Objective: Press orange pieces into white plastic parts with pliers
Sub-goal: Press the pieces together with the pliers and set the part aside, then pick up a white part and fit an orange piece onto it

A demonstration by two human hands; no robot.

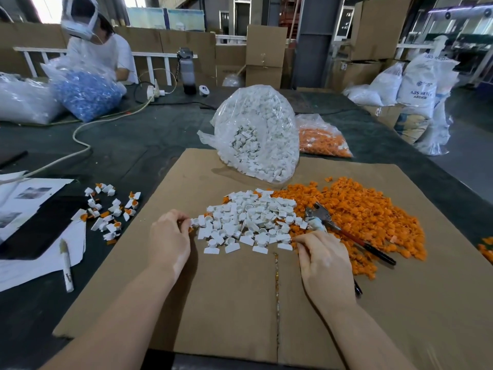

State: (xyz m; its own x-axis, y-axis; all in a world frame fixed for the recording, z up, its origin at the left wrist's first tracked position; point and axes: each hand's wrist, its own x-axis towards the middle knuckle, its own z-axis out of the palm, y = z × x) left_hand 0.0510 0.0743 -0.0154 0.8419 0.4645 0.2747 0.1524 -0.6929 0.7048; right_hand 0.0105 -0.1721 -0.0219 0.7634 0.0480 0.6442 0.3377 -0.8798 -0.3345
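White parts: we see a loose heap of white parts [248, 222] in the middle of the cardboard sheet [240, 303], between our two hands and just past the fingertips.
Orange pieces: a wide spread of orange pieces [360, 217] touches the white heap at its 3 o'clock side.
Pliers: the pliers [344, 231] lie on the orange pieces, metal head toward 10 o'clock, dark handles toward 4 o'clock, just beyond our right hand at its 1 o'clock.
Left hand: our left hand [169, 240] pinches one white part at the heap's 9 o'clock edge, fingers curled round it.
Right hand: our right hand [324, 263] rests knuckles up at the heap's 4 o'clock corner, fingertips curled into the orange pieces; we cannot tell whether it holds one.
Finished parts: white parts with orange inserts [112, 209] lie scattered off the cardboard at 9 o'clock.
Bags: a clear bag of white parts [261, 132] stands at 12 o'clock, with a bag of orange pieces [322, 140] beside it.
Papers: papers [29, 228] and a marker [66, 265] lie at 8 o'clock.
Other person: a person [101, 49] sits at 11 o'clock behind a bag of blue parts [85, 92].
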